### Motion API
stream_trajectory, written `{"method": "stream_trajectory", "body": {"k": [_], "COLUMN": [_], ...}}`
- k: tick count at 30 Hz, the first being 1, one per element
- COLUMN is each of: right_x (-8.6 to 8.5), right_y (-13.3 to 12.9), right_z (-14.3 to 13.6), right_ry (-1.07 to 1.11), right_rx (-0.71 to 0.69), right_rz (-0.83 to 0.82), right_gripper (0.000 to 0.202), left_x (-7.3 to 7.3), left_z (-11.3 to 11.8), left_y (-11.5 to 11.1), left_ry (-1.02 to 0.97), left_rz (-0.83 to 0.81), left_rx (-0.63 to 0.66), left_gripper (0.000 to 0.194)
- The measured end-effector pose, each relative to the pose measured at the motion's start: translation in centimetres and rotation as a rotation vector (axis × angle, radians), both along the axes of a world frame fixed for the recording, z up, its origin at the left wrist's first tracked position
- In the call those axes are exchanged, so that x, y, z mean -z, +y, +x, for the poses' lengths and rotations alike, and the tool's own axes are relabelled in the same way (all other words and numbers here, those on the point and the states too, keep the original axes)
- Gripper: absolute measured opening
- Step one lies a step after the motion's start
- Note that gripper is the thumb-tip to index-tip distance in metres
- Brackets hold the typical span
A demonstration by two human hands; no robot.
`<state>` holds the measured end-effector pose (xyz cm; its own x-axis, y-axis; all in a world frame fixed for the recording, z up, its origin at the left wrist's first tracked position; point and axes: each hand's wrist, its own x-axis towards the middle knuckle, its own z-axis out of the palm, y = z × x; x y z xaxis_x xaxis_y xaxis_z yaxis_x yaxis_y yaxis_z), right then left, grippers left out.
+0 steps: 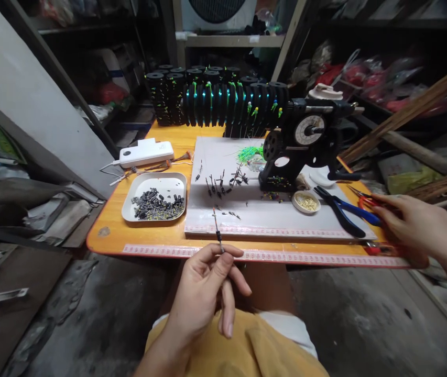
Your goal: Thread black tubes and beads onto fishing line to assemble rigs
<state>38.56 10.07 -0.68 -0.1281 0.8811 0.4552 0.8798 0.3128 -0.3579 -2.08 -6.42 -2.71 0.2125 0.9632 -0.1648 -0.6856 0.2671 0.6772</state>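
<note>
Between thumb and fingertips, my left hand [207, 293] pinches a thin rod with a black sleeve [218, 235] and a reddish tip, held upright in front of the table edge. My right hand [420, 225] is at the table's right end, its fingers closed around red-handled pliers [364, 199]; part of the grip is hidden. Beside it lie blue-and-black pliers [345, 209]. Several similar dark sleeved rods [219, 183] lie on the pale board [254, 222]. A white tray [128, 207] of small black and grey parts is to the left.
A black hand-cranked winding machine [309, 131] stands at the back right, near a row of black spools [227, 104]. A small dish [296, 208] holds gold-coloured bits. Green strands [250, 154], a white power bank [146, 153] and a measuring tape strip [286, 256] are also there.
</note>
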Motion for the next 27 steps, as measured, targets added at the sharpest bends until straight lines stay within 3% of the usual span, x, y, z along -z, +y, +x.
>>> {"method": "stream_trajectory", "body": {"k": [3, 5, 7, 9, 10, 13, 15, 19, 27], "right_x": [-1.8, -2.9, -3.7, -4.2, -4.3, -4.4, -4.3, -4.1, -3.1], "right_y": [-2.9, -5.4, -7.5, -8.7, -8.9, -8.5, -8.0, -7.4, -7.9], "right_z": [-4.2, -8.5, -13.9, -19.4, -21.9, -27.0, -28.4, -28.6, -29.0], "right_ry": [-0.022, 0.000, 0.040, 0.071, 0.240, 0.781, 0.950, 0.989, 1.176], "right_rx": [-0.011, -0.035, -0.175, -0.397, -0.515, -0.676, -0.722, -0.736, -0.712], "right_rz": [0.077, 0.123, 0.047, -0.161, -0.390, -0.922, -1.055, -1.035, -1.106], "right_gripper": [0.030, 0.023, 0.022, 0.027, 0.030, 0.034, 0.028, 0.022, 0.042], "left_x": [0.1, 0.0, -0.3, -0.8, -1.0, -1.4, -1.4, -0.7, 1.2], "left_z": [-0.2, -0.2, -0.2, -0.2, -0.2, -0.5, -0.9, -1.7, -1.7], "left_y": [0.0, 0.1, 0.1, 0.0, 0.0, 0.0, 0.3, 0.7, -1.5], "left_ry": [0.042, 0.092, 0.156, 0.223, 0.256, 0.339, 0.366, 0.366, 0.572], "left_rz": [-0.017, -0.029, -0.039, -0.045, -0.044, -0.031, -0.003, 0.057, 0.091], "left_rx": [-0.002, 0.003, 0.002, -0.008, -0.013, -0.004, -0.006, -0.083, -0.054], "left_gripper": [0.024, 0.027, 0.030, 0.032, 0.034, 0.040, 0.045, 0.047, 0.052]}}
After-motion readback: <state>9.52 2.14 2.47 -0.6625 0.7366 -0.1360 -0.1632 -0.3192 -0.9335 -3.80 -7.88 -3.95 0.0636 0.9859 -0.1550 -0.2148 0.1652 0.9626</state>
